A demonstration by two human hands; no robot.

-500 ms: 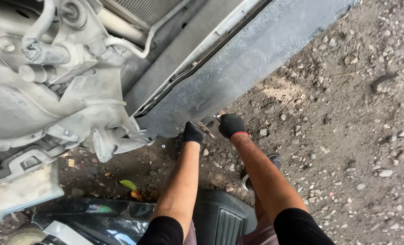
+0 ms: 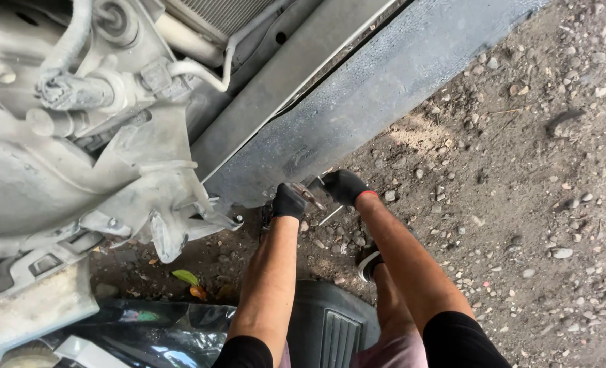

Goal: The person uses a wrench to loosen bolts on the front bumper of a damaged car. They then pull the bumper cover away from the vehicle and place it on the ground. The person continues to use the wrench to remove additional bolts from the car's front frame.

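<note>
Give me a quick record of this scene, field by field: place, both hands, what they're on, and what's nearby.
Place: gravel ground under a vehicle's front end
Left hand: black glove, at the edge of the grey panel
Right hand: black glove, at the same edge, beside a thin metal tool
Grip: cannot tell
Nearby: green leaf, black floor mat, shoe

Gloved left hand (image 2: 288,202), right hand (image 2: 344,186) at bumper edge (image 2: 357,102).
</note>
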